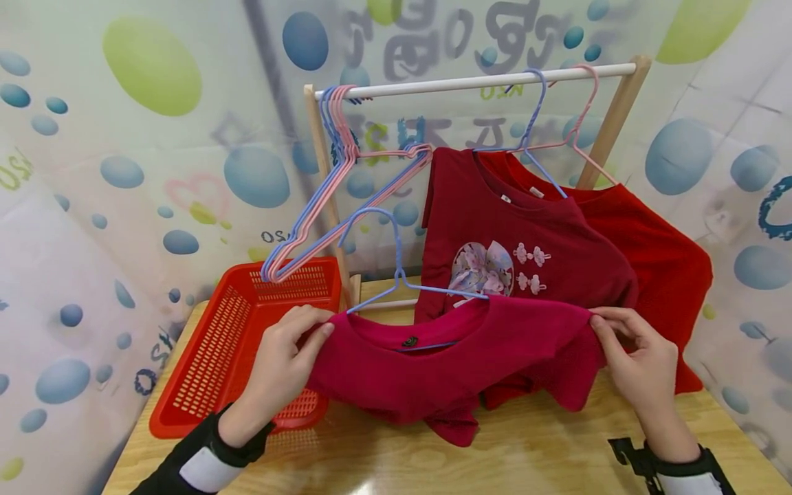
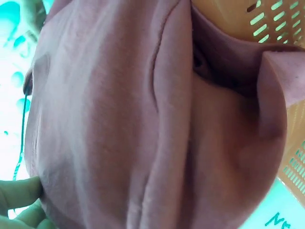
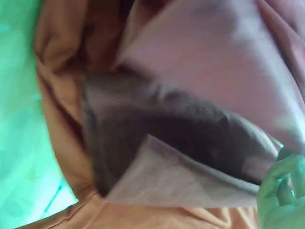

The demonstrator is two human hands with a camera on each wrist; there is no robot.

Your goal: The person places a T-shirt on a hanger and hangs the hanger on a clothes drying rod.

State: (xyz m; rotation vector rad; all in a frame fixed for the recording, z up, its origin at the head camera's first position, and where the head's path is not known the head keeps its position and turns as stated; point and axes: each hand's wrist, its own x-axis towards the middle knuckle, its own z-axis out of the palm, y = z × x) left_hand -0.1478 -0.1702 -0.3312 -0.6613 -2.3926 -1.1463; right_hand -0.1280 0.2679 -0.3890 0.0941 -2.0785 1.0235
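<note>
Between both hands a magenta shirt (image 1: 408, 378) is stretched out, with a blue hanger (image 1: 399, 275) inside its neck and the hook sticking up. My left hand (image 1: 281, 357) pinches the shirt at one shoulder, thumb in front. My right hand (image 1: 640, 361) pinches the opposite shoulder near the sleeve. In the left wrist view the shirt (image 2: 109, 114) hangs in folds, with fingertips of the left hand (image 2: 21, 202) at its edge. In the right wrist view the right hand (image 3: 283, 191) is beside the open sleeve (image 3: 190, 176). The hanger's arms are mostly hidden inside the cloth.
A rack with a white rail (image 1: 433, 86) stands behind. Several empty hangers (image 1: 337, 185) hang at its left; a dark red shirt (image 1: 526, 227) and a bright red shirt (image 1: 668, 275) hang at its right. A red plastic basket (image 1: 210, 350) sits on the wooden table (image 1: 526, 454).
</note>
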